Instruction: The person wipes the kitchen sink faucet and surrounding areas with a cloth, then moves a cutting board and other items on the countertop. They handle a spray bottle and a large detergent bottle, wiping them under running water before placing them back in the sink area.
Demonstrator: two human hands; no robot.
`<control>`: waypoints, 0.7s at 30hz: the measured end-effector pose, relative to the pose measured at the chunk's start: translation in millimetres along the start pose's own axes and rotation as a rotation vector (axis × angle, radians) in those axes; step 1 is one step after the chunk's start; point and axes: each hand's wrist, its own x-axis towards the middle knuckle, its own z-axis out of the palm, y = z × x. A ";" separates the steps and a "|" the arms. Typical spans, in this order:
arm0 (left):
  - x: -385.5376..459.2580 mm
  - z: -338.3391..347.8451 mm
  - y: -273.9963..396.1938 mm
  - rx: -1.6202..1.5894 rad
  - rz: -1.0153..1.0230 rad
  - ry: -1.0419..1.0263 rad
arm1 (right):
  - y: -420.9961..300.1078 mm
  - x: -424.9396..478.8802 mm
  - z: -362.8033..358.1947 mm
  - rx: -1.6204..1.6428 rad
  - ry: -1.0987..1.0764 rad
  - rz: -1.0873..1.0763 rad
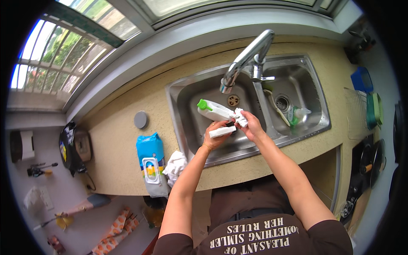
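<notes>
My left hand (219, 135) holds a small white block-like object (222, 131) above the large sink basin (188, 95); what it is exactly I cannot tell. Just to its right, my right hand (250, 124) grips a crumpled white tissue or cloth (240, 118) close to the left fingertips. Behind both hands a white plastic bottle with a green cap (215, 109) lies tilted in the basin, its near end partly hidden by the fingers. A round drain strainer (233, 100) shows beyond the bottle.
The chrome faucet (244, 59) arches over the basin. In the smaller right basin lie a green-and-clear bottle (296, 115) and a pale long-handled utensil (278, 108). Left of the sink are a wet wipes pack (151, 162), a crumpled white cloth (176, 165) and a round grey object (141, 120).
</notes>
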 end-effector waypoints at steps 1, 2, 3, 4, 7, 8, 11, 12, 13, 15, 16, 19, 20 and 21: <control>4.9 8.7 -2.2 0.041 0.050 0.006 | -0.6 -0.5 -3.1 0.022 0.025 -0.030; 8.7 17.8 -4.1 0.080 0.098 0.015 | -1.7 0.3 -5.9 0.041 0.049 -0.058; 11.5 25.1 0.0 -0.035 0.101 0.064 | -5.0 -2.1 -11.5 0.065 0.077 -0.088; 12.9 20.3 7.7 -0.034 0.068 0.053 | -9.3 -4.4 -12.6 0.078 0.085 -0.129; 15.5 -1.9 55.2 -0.243 -0.012 0.079 | -28.4 -24.5 -21.5 0.135 0.131 -0.182; 15.8 -13.4 71.0 -0.178 0.011 0.097 | -31.4 -30.0 -15.7 0.179 0.089 -0.195; 18.3 -24.7 111.0 -0.149 -0.041 0.160 | -36.8 -44.3 3.2 0.277 -0.002 -0.251; 16.4 -22.6 122.1 -0.176 -0.080 0.191 | -34.1 -50.6 17.3 0.285 -0.014 -0.278; 14.4 -17.5 131.0 -0.205 -0.120 0.216 | -29.4 -55.5 29.0 0.295 -0.020 -0.307; 3.0 -5.5 133.4 -0.186 -0.067 0.125 | -5.0 -58.5 43.6 0.286 -0.096 -0.351; -0.6 -6.7 139.4 -0.131 -0.033 0.097 | -3.0 -68.1 52.6 0.321 -0.093 -0.321; -1.4 -26.1 161.2 0.134 0.136 0.047 | -5.0 -83.8 70.1 0.378 -0.121 -0.298; -2.1 -32.0 156.3 0.074 0.180 0.030 | -7.0 -87.5 75.8 0.391 -0.092 -0.303; -2.8 -41.2 161.2 0.044 0.163 0.028 | -8.3 -83.1 79.9 0.420 -0.134 -0.313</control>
